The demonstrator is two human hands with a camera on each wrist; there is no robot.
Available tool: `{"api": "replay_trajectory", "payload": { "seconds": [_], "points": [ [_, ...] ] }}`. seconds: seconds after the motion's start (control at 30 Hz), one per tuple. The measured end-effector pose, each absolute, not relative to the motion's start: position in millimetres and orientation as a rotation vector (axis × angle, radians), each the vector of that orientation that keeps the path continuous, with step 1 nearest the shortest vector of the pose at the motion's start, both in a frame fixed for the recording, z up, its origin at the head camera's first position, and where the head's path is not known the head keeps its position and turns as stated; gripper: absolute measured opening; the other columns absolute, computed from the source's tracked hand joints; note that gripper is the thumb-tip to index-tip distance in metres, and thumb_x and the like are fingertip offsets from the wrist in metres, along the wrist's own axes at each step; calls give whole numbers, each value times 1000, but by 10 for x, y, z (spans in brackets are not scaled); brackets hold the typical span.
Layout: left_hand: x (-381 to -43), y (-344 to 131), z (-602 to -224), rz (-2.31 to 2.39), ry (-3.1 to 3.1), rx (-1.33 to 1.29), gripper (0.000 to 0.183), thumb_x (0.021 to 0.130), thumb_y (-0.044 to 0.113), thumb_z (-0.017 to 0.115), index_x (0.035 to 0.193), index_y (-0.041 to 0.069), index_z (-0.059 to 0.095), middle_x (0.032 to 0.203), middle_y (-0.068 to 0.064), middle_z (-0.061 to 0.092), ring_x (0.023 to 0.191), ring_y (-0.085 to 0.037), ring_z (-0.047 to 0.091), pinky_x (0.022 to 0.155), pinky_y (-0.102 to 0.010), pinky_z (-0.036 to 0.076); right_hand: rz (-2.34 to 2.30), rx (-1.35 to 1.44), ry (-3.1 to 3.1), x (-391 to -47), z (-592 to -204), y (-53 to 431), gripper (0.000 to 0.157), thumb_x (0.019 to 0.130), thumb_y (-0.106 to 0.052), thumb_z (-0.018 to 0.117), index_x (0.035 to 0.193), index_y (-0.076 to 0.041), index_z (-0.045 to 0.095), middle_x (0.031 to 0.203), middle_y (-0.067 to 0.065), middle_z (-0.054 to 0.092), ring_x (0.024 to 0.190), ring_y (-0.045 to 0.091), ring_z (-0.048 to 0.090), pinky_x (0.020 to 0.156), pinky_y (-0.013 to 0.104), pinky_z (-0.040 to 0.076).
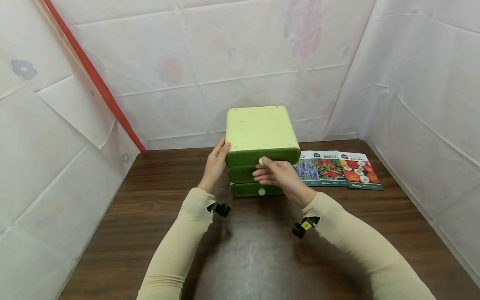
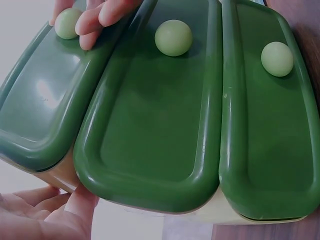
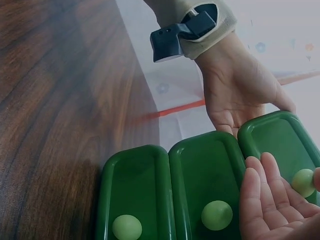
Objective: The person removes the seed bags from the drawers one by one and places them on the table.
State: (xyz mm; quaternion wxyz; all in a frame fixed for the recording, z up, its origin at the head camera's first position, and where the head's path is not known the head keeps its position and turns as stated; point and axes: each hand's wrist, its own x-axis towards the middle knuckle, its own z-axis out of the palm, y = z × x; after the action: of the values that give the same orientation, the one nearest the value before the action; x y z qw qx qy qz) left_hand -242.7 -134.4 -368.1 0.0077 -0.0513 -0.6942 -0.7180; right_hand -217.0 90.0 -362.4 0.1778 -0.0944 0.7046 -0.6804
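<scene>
On glossy drawer, round knob, pinching hand

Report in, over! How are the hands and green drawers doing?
Left hand against cabinet; right hand pinching top knob. Three drawers look closed, or nearly. Flower packets right of cabinet, apparently out of the way.

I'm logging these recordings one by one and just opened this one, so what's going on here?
A person's left hand rests against the left side of a boxy, light green three-drawer cabinet. Their right hand pinches the round, pale green knob of its dark green top drawer. No drawer is pulled far out. The cabinet stands on a brown wood-grain table, with three flat, flower-printed packets lying to its right.
</scene>
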Motion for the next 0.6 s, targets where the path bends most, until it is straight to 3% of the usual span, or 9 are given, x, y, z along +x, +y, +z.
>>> {"api": "replay_trajectory", "payload": {
  "seconds": [0.4, 0.6],
  "points": [
    [-2439, -1333, -3691, -2215, -2172, -154, 71, 99, 55, 48, 158, 23, 23, 162, 3, 24, 144, -18, 36, 115, -41, 37, -1924, -248, 1975, -2180, -3601, 912, 54, 102, -45, 49, 123, 3, 64, 104, 11, 74, 93, 16, 73, 85, 34, 59],
    [-2433, -1339, -3696, -2209, -2177, -172, 72, 99, 55, 47, 158, 21, 21, 163, 3, 23, 143, -20, 38, 114, -43, 38, -1907, -231, 1967, -2182, -3605, 967, 55, 100, -46, 53, 125, 1, 63, 108, 11, 74, 92, 15, 73, 96, 47, 53]
  ]
}}
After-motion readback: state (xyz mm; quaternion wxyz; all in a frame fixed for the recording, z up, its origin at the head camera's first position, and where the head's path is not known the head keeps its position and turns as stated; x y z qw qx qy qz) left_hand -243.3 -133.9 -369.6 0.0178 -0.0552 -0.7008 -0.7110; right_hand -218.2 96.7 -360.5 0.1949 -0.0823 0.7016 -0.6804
